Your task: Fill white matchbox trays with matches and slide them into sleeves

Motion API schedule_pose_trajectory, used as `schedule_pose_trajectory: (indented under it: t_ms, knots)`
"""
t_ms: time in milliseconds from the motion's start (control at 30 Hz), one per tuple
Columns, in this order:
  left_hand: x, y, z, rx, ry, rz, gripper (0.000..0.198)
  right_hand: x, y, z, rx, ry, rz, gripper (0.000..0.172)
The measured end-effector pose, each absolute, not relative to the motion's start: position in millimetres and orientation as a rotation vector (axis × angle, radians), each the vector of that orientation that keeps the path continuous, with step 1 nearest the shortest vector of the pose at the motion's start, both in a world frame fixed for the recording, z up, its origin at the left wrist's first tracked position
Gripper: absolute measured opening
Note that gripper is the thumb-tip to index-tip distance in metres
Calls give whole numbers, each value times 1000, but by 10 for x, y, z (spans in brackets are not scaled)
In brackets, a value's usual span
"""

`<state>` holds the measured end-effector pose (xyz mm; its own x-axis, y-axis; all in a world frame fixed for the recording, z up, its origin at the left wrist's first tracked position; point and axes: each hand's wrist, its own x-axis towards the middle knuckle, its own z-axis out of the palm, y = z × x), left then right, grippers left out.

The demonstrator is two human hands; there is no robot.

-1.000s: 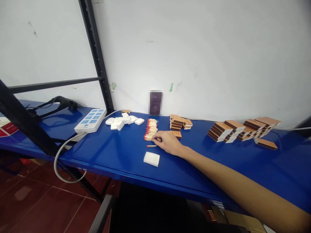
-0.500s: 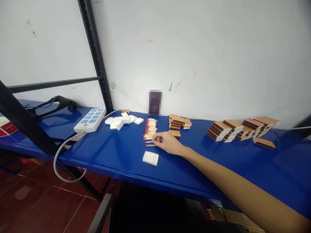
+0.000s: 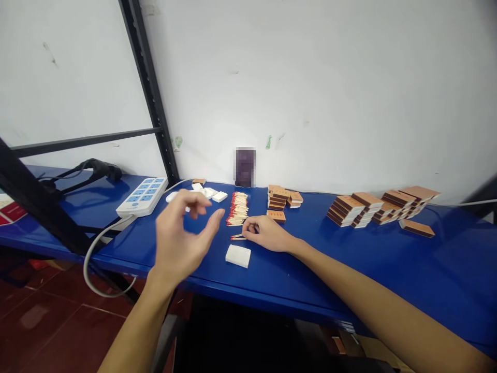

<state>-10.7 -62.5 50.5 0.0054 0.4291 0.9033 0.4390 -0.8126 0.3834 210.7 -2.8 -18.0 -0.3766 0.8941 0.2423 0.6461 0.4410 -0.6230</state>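
My right hand (image 3: 264, 233) rests low over the blue table, its fingers pinched on the plain ends of a few red-tipped matches (image 3: 237, 238). Just behind it lies a long pile of matches (image 3: 237, 210), red heads toward the left. My left hand (image 3: 186, 235) is raised above the table to the left of that pile, thumb and fingers apart in a curve, holding nothing. A white matchbox tray (image 3: 238, 256) lies in front of the right hand, near the table edge; its inside cannot be seen.
Small white trays (image 3: 219, 197) lie in a heap at the back left, partly behind my left hand. Brown matchboxes (image 3: 278, 197) are piled behind my right hand, and more stacked matchboxes (image 3: 345, 211) stand farther right. A power strip (image 3: 143, 197) with a cable sits beside the black frame post.
My left hand has come into view from below and is held up over the table. The right hand stays near its place, and the loose matches by its fingertips have drawn together.
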Motion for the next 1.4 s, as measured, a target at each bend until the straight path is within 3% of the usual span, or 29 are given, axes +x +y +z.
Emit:
schedule_pose_trajectory:
  t_ms: [100,233,400,700,1400]
  knots:
    - [-64,-263,416,-2437,-1147,-1552,15,2108,-41,-173,-1262,-2149,584,12]
    - [-82,99,194,-2698,-1381,-875,33,2114,-64,-159,-1229,-2162,593,13]
    - [-137,176,3,-2890,-1424,-567,32,2127,-55,-187,-1197,-2151,598,13]
    - [-137,216,-47,-2972,-1327,-533,28,2137,11,-238,-1255,-2148,290,18]
    - [-141,141,-111,-3009,-1231,-614,32,2130,23,-224,-1312,-2161,321,21]
